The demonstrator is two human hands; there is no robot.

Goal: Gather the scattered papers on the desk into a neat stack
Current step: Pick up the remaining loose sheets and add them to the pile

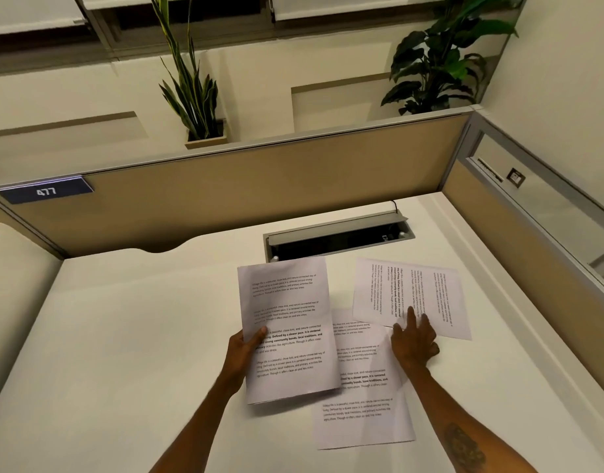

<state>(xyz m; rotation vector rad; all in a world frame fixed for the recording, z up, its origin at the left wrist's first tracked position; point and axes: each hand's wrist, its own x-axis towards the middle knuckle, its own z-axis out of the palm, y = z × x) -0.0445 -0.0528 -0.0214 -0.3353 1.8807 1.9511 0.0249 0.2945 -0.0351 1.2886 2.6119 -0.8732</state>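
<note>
Three printed white sheets are on or over the white desk (123,336). My left hand (243,346) grips the left edge of one sheet (288,329), thumb on top, holding it lifted and upright over the desk. A second sheet (362,404) lies flat below it, partly covered. The third sheet (409,295) lies turned sideways at the right, overlapping the second one's top corner. My right hand (415,339) rests on the lower edge of the sideways sheet with its fingers spread and pressing down.
An open cable tray (338,238) with a grey lid is sunk into the desk just behind the papers. Tan partition panels (259,189) close the back and right sides. Potted plants stand behind the partition. A label reading 477 (46,191) hangs at the left.
</note>
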